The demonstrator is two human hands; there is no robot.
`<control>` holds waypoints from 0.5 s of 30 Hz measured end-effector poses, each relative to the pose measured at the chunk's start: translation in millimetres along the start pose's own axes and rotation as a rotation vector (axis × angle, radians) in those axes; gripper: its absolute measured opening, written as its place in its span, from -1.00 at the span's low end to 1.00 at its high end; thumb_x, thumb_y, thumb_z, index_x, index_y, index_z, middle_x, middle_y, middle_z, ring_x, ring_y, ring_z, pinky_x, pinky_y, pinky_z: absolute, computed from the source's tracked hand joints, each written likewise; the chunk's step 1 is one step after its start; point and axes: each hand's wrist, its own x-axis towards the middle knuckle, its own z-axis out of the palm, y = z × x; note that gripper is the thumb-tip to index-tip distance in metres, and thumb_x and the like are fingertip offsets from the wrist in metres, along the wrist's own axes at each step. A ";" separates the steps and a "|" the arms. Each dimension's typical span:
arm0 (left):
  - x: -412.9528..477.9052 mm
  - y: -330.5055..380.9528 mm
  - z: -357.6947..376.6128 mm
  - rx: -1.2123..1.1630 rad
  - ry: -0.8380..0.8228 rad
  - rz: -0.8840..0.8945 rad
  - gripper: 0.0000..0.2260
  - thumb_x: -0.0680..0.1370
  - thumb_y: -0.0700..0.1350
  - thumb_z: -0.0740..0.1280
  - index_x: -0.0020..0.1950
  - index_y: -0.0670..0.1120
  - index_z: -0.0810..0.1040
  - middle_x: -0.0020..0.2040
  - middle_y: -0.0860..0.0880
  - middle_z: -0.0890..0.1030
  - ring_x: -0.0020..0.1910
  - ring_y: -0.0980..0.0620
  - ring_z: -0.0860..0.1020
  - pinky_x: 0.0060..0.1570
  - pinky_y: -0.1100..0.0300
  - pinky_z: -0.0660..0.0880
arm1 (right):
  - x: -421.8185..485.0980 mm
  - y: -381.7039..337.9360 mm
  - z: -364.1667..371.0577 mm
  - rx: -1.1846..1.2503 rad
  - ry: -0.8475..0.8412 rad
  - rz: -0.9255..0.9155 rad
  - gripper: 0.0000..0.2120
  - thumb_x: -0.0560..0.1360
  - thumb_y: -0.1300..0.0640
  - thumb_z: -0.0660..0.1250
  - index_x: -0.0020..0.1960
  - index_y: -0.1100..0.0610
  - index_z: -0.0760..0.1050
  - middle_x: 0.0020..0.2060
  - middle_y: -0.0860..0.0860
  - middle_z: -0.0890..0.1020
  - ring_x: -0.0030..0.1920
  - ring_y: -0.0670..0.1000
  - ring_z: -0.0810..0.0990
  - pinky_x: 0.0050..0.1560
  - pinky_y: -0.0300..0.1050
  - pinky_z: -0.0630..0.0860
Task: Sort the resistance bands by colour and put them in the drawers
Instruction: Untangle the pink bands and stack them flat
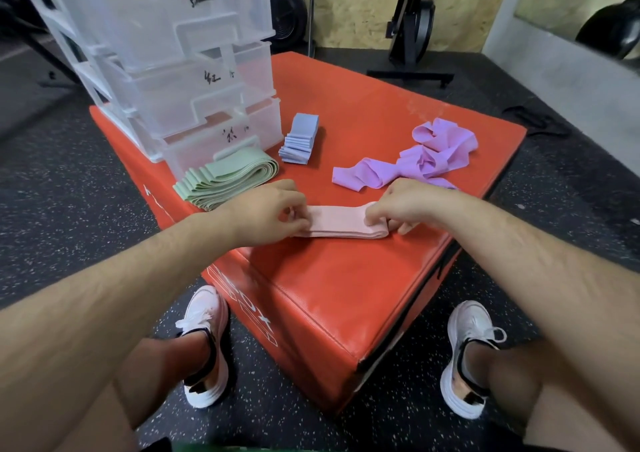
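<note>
A folded stack of pink bands point(337, 222) lies on the red padded box point(346, 278) near its front. My left hand point(266, 214) pinches the stack's left end and my right hand point(403, 205) pinches its right end. Green bands point(225, 181) lie folded in a pile at the foot of the drawers. Behind the pink stack, blue bands point(299, 138) sit in a neat folded pile. Purple bands point(426, 160) lie loose and tangled at the right. The clear plastic drawer unit point(166, 63) stands at the box's back left, its three drawers labelled by hand.
The box stands on a dark speckled rubber floor point(69, 181). My two feet in white shoes point(204, 344) flank its front corner. Gym equipment, including a black machine stand point(412, 25) and weight plates point(287, 11), is behind the box.
</note>
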 end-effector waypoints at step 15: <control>58.4 56.9 -37.0 -0.591 0.104 -0.228 -0.72 0.50 0.03 0.49 0.13 -0.04 0.59 -0.10 0.04 0.64 -0.14 0.14 0.56 -0.05 0.16 0.48 | -25.3 -35.3 -46.2 0.361 0.244 -0.550 -0.67 0.33 0.33 0.51 0.05 0.10 0.62 -0.07 0.09 0.72 -0.06 0.05 0.71 0.07 0.00 0.65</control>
